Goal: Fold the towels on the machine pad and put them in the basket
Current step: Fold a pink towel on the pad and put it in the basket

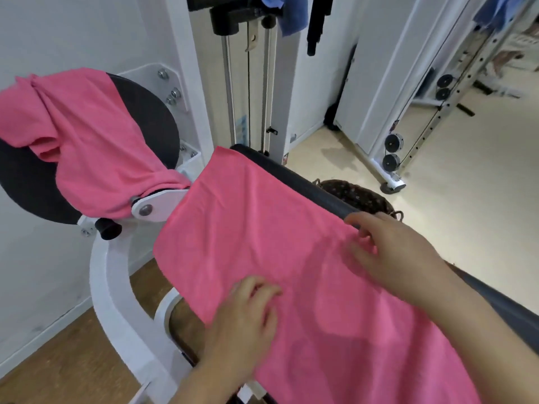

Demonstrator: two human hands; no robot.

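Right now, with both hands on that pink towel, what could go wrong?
The spread towel overhangs the pad, so it may slide off when the left hand and right hand lift. The crumpled towel, loosely draped on the round pad, could slip down. The basket sits beyond the pad, an awkward reach.

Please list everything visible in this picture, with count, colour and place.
spread towel: one, pink, flat over the long pad
crumpled towel: one, pink, draped over the round pad
long pad: one, black, under the spread towel
round pad: one, black, upper left
basket: one, dark, floor behind the long pad
cloth: one, blue, hanging at top
machine frame: one, white, lower left
left hand: one, on the spread towel
right hand: one, on the spread towel
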